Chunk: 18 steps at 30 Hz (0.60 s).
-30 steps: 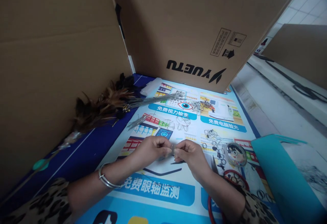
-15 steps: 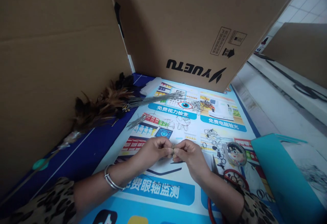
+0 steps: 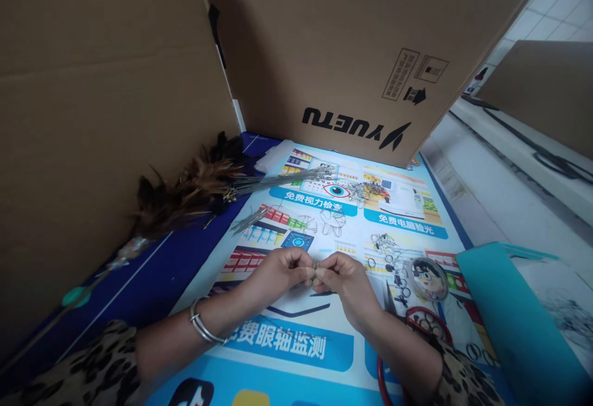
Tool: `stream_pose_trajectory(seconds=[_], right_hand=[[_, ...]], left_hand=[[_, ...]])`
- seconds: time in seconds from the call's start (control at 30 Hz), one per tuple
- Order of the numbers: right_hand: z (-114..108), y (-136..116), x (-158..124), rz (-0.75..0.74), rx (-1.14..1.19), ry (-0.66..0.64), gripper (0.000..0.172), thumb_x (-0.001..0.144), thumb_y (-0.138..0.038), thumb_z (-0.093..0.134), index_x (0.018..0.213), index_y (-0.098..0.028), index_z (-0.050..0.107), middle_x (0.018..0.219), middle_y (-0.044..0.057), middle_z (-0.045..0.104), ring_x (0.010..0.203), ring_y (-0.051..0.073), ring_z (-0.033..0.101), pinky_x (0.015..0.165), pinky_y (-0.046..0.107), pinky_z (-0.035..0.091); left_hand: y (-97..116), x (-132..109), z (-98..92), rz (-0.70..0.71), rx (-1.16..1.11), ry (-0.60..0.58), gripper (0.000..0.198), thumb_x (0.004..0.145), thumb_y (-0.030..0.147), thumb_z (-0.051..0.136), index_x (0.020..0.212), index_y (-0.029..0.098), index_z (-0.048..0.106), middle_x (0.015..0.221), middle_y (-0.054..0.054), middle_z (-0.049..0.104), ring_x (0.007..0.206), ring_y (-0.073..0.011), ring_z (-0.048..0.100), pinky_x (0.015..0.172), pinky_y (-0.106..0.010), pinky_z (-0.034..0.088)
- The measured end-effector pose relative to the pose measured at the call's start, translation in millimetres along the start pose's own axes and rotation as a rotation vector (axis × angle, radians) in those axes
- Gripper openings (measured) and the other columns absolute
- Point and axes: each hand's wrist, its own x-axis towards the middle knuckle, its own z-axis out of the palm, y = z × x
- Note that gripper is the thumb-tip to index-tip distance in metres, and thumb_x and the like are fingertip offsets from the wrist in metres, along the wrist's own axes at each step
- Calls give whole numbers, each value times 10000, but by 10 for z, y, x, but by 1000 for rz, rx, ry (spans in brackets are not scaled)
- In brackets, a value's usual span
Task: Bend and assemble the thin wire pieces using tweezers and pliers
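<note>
Tiny workpiece (image 3: 315, 265), too small to make out, sits between both hands, above the middle of the printed mat (image 3: 345, 381)! Left hand (image 3: 283, 270): thumb and fingertips pinched tight on it. Right hand (image 3: 343, 279): same closed pinch. Wire bundle (image 3: 287, 177) crosses the mat's left edge near the far corner; red-handled scissors (image 3: 389, 298) lie toward the right edge.
</note>
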Motion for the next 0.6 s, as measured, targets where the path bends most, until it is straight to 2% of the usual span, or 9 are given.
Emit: stream_pose_trajectory(seconds=[0.13, 0.3, 0.47, 0.6], right_hand=[[2, -21, -4, -43, -92, 6, 198, 749, -341, 636, 785, -149, 602, 654, 8, 612, 626, 139, 598, 630, 287, 509], [-37, -38, 6, -142, -250, 85, 207, 784, -364, 586, 844, -170, 625, 715, 19, 616, 693, 150, 585, 658, 271, 476], [-64, -1, 33, -114, -256, 91, 206, 781, -374, 587, 835, -178, 617, 702, 11, 605, 687, 145, 570, 633, 251, 450], [-63, 17, 29, -114, -279, 78, 204, 785, -377, 579, 829, -182, 617, 714, 10, 599, 696, 147, 566, 633, 253, 444]], left_hand=[[106, 13, -144, -41, 141, -100, 79, 731, 214, 546, 701, 142, 558, 601, 23, 554, 551, -94, 475, 533, -201, 350], [185, 11, -343, 54, 606, -153, 125, 742, 204, 491, 736, 169, 611, 652, 15, 587, 625, -123, 511, 566, -201, 339], [152, 9, -349, 118, 924, -174, 162, 764, 198, 473, 769, 183, 635, 751, -22, 643, 719, -161, 557, 641, -221, 353], [140, -11, -329, 141, 1129, -126, 173, 774, 196, 479, 860, 195, 630, 851, -47, 644, 793, -191, 576, 650, -240, 361]])
